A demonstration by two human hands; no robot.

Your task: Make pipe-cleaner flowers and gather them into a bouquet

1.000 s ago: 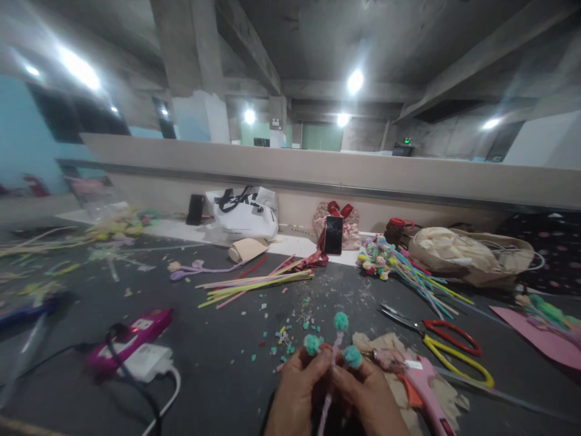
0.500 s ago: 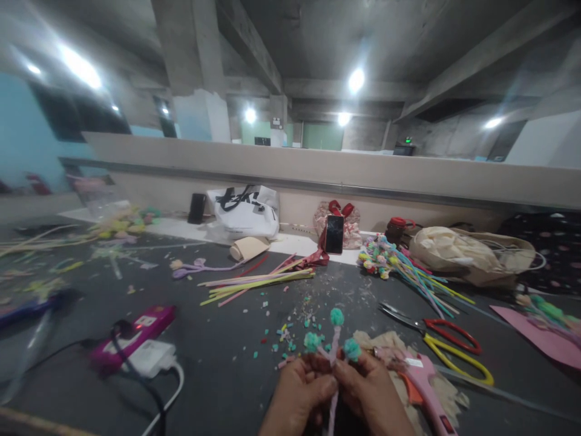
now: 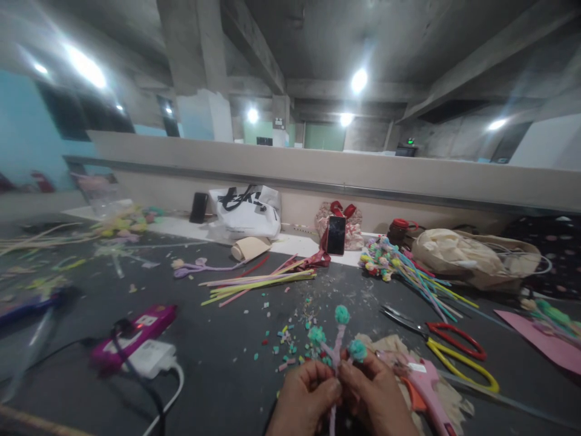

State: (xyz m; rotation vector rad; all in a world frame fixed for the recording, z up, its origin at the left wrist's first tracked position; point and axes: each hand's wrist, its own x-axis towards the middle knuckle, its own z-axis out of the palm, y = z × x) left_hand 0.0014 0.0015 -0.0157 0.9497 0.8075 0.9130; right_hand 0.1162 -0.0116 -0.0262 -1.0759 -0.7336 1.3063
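Observation:
My left hand and my right hand meet at the bottom middle of the head view. Together they pinch a bunch of pink fuzzy stems topped with three teal pompoms. The stems stand upright between my fingertips, and a pink tail hangs down between my hands. A pink glue gun lies just right of my right hand on crumpled brown paper.
Red and yellow scissors lie to the right. A bundle of coloured sticks, pompom stems, a propped phone, bags, a magenta power strip with cables and scattered scraps cover the dark table.
The three pompoms have spread a little apart and my hands have slipped slightly lower on the stems. The view has shifted a bit.

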